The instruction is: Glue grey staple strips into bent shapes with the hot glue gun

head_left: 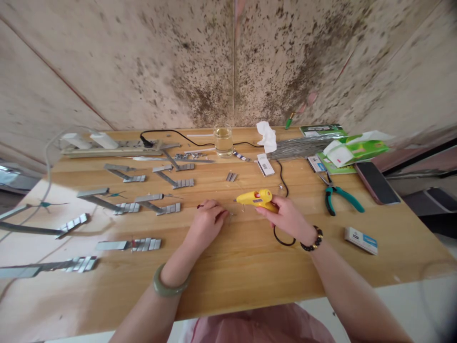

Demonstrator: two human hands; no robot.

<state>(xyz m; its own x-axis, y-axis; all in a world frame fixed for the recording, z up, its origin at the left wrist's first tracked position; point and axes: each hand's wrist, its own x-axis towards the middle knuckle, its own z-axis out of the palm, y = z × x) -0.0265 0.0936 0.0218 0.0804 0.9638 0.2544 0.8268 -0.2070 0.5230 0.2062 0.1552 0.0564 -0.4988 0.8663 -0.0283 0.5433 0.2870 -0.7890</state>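
A yellow glue gun (255,197) is gripped by its handle in my right hand (287,216), its nozzle pointing left. My left hand (209,220) rests low over the middle of the table, fingers pinched together at a tiny thin piece (232,214) too small to make out. The nozzle is just above and to the right of those fingertips, not touching them. Behind the nozzle, small grey strips (231,176) lie side by side. A black cord (284,242) loops beneath my right wrist.
Folded grey metal pieces (128,208) cover the left of the wooden table (228,286). A power strip (117,148), a glass of yellowish liquid (223,142) and wires (303,145) line the back. Pliers (335,196), a phone (377,183), a tissue pack (360,150) and a small box (361,240) are right.
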